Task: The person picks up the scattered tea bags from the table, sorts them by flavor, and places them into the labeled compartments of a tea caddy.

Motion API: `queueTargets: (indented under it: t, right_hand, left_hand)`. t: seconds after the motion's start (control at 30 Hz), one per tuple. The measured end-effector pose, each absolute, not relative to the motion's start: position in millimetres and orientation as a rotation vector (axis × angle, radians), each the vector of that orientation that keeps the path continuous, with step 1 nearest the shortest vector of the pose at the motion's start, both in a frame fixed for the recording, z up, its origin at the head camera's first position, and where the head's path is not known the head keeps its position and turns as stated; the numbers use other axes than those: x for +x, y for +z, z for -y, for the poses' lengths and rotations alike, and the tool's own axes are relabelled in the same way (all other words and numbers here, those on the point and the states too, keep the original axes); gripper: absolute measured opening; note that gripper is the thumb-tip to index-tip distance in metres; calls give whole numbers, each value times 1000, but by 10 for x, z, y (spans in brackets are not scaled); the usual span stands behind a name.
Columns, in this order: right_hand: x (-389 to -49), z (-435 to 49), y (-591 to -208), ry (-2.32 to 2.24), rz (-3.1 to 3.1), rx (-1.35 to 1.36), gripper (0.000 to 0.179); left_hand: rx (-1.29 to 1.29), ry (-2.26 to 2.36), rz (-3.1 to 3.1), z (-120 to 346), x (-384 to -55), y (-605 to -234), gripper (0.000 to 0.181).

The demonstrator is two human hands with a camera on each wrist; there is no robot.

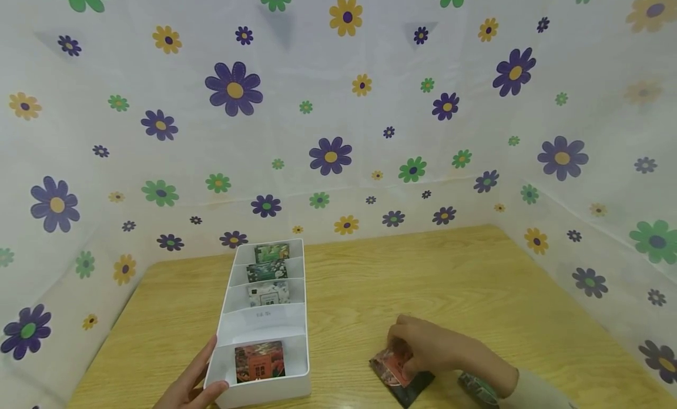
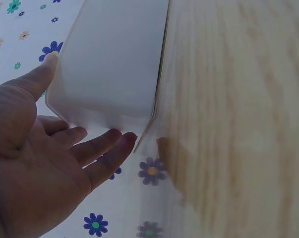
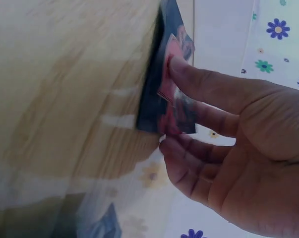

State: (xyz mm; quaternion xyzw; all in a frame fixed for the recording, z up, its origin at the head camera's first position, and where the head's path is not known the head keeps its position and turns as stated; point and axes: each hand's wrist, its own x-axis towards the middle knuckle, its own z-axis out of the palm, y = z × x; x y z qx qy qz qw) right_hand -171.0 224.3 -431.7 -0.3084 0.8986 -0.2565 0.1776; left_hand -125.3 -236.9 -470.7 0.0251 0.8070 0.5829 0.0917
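A long white compartment box (image 1: 296,391) stands on the table left of centre. My left hand (image 1: 193,378) rests against its near left corner, thumb at the front rim and fingers along the left side; in the left wrist view that hand (image 2: 45,158) has loosely extended fingers with tips at the box wall (image 2: 109,64). To the right of the box, my right hand (image 1: 423,344) pinches a red printed sachet (image 1: 394,371) between thumb and fingers. A dark sachet (image 1: 407,394) shows beneath it. In the right wrist view the thumb presses on the red sachet (image 3: 170,74).
The box's nearest compartment holds a red sachet (image 1: 259,362); a white sachet (image 1: 268,292), a dark floral one (image 1: 267,271) and a green one (image 1: 272,252) stand in the farther compartments. Another green sachet (image 1: 478,390) lies under the right wrist. Flowered cloth (image 1: 338,103) surrounds the wooden table (image 1: 449,274).
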Motion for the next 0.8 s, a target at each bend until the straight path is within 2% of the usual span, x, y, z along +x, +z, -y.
queueTargets:
  t: [0.13, 0.37, 0.7, 0.8]
  right_hand:
    - [-1750, -2250, -4327, -804, -2549, -838, 24]
    - [-1819, -2320, -4293, -910, -2519, -861, 19]
    - [-1900, -2325, -3993, -1213, -2399, -926, 10]
    - [-1924, -2252, -3913, -1298, -2381, -919, 12]
  left_hand:
    - [70, 1721, -2407, 2371, -1256, -4702, 86]
    - [102, 1727, -2427, 2362, -1245, -4710, 85]
    - [58, 1686, -2409, 2370, -1255, -4670, 88]
    - [37, 1649, -2407, 2372, -1270, -4652, 89]
